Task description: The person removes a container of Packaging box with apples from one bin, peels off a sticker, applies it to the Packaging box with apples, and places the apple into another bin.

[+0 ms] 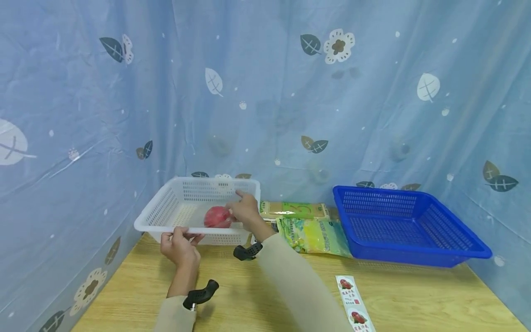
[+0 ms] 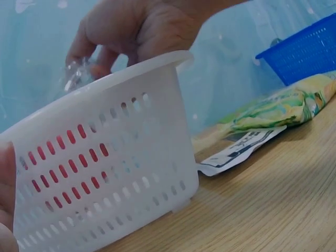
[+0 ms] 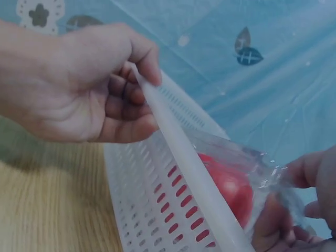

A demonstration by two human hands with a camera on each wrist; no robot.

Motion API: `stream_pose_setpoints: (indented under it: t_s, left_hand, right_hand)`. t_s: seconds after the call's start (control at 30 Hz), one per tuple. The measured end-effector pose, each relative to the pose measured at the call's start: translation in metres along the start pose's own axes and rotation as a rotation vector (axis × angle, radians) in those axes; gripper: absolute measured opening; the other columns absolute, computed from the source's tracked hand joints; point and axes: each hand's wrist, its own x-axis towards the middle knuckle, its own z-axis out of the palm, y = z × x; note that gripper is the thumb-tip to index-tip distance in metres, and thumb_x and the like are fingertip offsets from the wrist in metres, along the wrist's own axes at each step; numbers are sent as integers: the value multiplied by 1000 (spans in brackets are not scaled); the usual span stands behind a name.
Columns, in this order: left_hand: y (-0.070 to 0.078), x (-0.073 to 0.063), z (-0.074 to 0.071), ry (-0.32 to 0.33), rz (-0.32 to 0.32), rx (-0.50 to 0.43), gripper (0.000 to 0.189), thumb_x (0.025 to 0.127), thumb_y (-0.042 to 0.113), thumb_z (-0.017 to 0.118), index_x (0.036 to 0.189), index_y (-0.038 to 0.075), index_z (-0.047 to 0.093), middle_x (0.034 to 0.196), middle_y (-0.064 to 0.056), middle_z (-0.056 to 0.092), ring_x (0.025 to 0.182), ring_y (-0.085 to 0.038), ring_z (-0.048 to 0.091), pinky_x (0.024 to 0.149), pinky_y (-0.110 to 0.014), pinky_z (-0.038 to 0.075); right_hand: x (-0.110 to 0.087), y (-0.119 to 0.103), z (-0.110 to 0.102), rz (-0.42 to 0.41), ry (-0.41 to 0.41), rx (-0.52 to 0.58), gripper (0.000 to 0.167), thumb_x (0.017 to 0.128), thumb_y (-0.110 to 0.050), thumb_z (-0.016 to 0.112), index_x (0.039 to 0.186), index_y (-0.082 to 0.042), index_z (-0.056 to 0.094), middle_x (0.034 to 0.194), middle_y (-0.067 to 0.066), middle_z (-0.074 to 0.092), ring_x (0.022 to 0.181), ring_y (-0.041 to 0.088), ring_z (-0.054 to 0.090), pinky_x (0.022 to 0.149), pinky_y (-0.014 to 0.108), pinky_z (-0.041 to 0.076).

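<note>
A white perforated plastic basket point(image 1: 151, 227) stands at the back left of the table. My left hand point(image 1: 180, 251) grips its near rim, thumb over the top and fingers curled beneath, as the right wrist view shows. Inside the basket is a red round fruit point(image 1: 215, 216) in a clear plastic bag point(image 3: 257, 164); its exact kind is hard to tell. My right hand point(image 1: 246, 214) reaches over the basket and pinches the gathered end of that bag. Through the basket's slots the red shows in the left wrist view.
A blue perforated basket point(image 1: 356, 246) stands at the right. Between the baskets lie a yellow-green packet point(image 1: 313, 235) and a flatter green-and-tan packet point(image 1: 294, 210). A strip of stickers with red fruit point(image 1: 352, 302) lies at the front right. A patterned blue curtain point(image 1: 274, 115) hangs behind.
</note>
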Motion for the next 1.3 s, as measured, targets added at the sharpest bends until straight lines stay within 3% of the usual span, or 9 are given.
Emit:
stream_pose_setpoints:
  t_s: [0.2, 0.4, 0.67, 0.8, 1.13, 1.3]
  left_hand:
    - [0, 2, 0, 12, -13, 9, 4, 90, -5, 52, 92, -2, 49, 73, -7, 56, 48, -14, 63, 42, -30, 56]
    - [0, 2, 0, 4, -26, 2, 4, 91, -4, 53, 94, -2, 51, 79, -8, 58, 49, -13, 62, 43, -29, 56]
    - [1, 4, -1, -2, -9, -20, 8, 90, -4, 52, 88, 3, 48, 80, -9, 58, 48, -14, 62, 42, -29, 55]
    - [-1, 3, -1, -12, -15, -27, 9, 90, -5, 51, 87, 4, 49, 81, -10, 58, 48, -14, 62, 42, -29, 55]
    - [-1, 3, 0, -21, -25, -22, 9, 89, -5, 50, 89, 4, 50, 84, -11, 64, 50, -15, 64, 43, -28, 56]
    - [0, 2, -1, -17, -18, -16, 8, 90, -4, 51, 91, 4, 49, 78, -7, 65, 51, -14, 65, 44, -28, 56]
  right_hand:
    - [-2, 2, -1, -68, 69, 86, 65, 84, -4, 68, 147, -11, 54, 91, 4, 56, 51, 8, 46, 48, 19, 49]
    - [-4, 3, -3, -104, 142, 220, 53, 81, 0, 66, 133, -14, 68, 75, 1, 53, 45, 9, 44, 44, 20, 43]
    - [-17, 1, -6, -169, 210, 339, 51, 80, -1, 67, 128, -17, 69, 97, 6, 51, 46, 9, 47, 44, 22, 46]
    - [-26, 2, -12, -182, 251, 428, 53, 77, 0, 66, 127, -17, 70, 100, 7, 50, 44, 9, 46, 43, 21, 47]
    - [-58, 0, -38, -208, 184, 644, 51, 84, 2, 63, 132, -13, 65, 100, 5, 41, 46, 9, 44, 44, 21, 44]
    - [-73, 5, -50, -198, 169, 674, 50, 85, 3, 62, 133, -13, 64, 99, 5, 43, 48, 9, 42, 44, 20, 41]
